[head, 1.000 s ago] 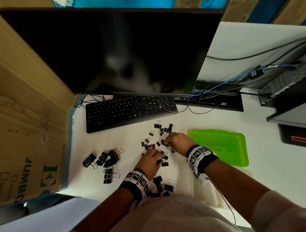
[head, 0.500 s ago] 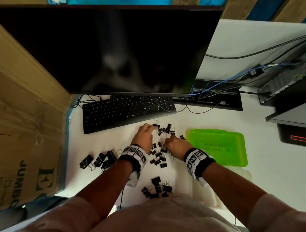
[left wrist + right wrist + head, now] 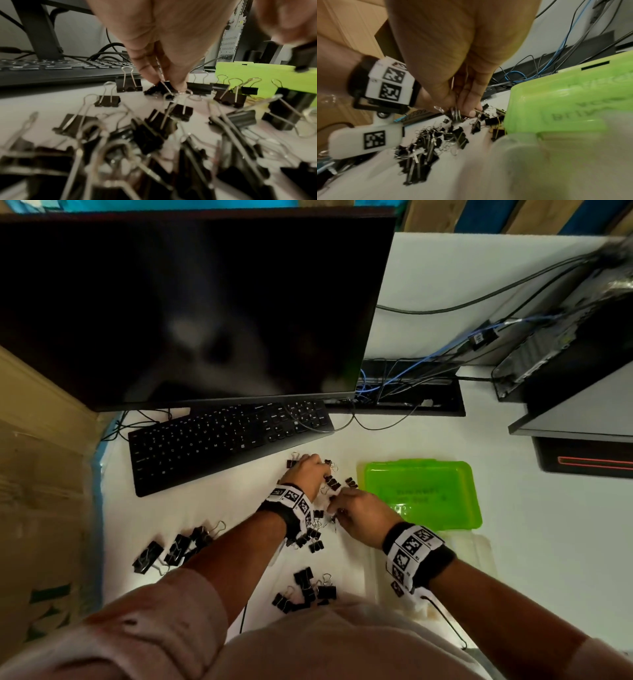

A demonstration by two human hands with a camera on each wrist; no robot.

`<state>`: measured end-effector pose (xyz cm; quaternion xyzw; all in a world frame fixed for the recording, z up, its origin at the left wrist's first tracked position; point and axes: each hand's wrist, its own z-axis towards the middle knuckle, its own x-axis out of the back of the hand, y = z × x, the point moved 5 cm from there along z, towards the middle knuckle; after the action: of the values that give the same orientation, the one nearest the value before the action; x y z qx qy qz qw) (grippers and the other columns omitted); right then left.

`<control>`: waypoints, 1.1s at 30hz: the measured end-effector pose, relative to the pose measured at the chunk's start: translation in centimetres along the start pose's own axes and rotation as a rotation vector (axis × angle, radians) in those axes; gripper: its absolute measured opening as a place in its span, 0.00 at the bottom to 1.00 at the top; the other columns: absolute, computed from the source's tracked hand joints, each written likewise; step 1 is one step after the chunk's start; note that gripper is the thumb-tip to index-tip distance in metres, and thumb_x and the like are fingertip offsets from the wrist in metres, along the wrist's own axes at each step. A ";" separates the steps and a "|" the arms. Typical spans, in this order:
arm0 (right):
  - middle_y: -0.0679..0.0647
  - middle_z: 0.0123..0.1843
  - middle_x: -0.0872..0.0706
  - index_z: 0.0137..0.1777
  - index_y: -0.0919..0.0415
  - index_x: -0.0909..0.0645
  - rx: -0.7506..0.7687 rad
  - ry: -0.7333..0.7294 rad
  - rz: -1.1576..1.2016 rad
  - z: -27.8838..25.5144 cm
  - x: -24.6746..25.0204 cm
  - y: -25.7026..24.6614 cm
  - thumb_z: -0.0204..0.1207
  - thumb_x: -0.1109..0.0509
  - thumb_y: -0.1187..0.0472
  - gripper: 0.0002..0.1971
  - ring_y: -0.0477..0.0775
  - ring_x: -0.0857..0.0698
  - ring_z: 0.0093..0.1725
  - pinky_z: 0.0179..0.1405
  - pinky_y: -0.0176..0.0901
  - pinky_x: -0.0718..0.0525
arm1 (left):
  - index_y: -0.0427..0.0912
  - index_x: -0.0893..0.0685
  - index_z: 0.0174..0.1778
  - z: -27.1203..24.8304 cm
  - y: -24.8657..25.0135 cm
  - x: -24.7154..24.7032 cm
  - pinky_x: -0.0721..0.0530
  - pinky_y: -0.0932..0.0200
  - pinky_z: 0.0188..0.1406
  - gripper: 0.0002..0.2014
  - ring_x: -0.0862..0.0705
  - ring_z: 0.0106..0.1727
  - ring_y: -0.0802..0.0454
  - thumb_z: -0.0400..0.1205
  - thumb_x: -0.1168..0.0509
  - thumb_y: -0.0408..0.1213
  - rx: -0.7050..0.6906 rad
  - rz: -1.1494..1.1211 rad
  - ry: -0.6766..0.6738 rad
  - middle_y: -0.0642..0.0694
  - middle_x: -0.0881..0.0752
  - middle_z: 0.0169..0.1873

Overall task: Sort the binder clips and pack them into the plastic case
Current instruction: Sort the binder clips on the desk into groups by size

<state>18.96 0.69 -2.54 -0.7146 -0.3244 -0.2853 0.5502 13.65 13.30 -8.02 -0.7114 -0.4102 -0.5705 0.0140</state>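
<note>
Nearest me a small pile of binder clips sits sorted on the white surface; the left hand has moved up from there toward the keyboard, fingers pinching one clip; the right hand grips several; sorting continues; the green plastic case lies shut just beyond, its lettering unreadable.

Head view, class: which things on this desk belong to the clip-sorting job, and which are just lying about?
Part of the job:
- small binder clips under the left hand and right hand
- larger clips set apart
- near clips
- green case lid
- clear case

Lying about:
- keyboard
- monitor
- cables
- cardboard box
</note>
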 end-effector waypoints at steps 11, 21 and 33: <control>0.55 0.55 0.14 0.56 0.56 0.17 0.022 -0.394 -0.096 -4.0 -4.5 -1.4 0.79 0.35 0.56 0.10 0.56 0.16 0.52 0.52 0.47 0.18 | 0.41 0.12 0.50 -2.9 -0.7 3.5 0.21 0.56 0.58 0.07 0.18 0.53 0.46 0.79 0.34 0.35 0.073 -0.269 0.148 0.42 0.16 0.49; 0.55 0.57 0.15 0.61 0.53 0.20 -0.048 -0.249 -0.161 -1.3 -3.9 -0.2 0.78 0.41 0.64 0.15 0.56 0.16 0.50 0.51 0.48 0.16 | 0.44 0.12 0.48 -11.2 -1.9 2.6 0.24 0.68 0.58 0.06 0.19 0.49 0.59 0.80 0.33 0.35 0.061 -0.400 0.250 0.48 0.13 0.48; 0.53 0.80 0.37 0.79 0.46 0.43 0.011 -0.388 -0.254 -1.2 -6.0 -1.2 0.76 0.34 0.65 0.34 0.63 0.21 0.67 0.52 0.58 0.14 | 0.44 0.18 0.61 -15.0 -2.6 -2.8 0.22 0.61 0.58 0.12 0.22 0.51 0.56 0.82 0.37 0.41 0.094 -0.380 0.170 0.50 0.20 0.54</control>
<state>14.23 -1.19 -6.16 -0.7066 -0.5130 -0.2078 0.4409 0.08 6.12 -6.32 -0.5691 -0.5605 -0.6011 -0.0259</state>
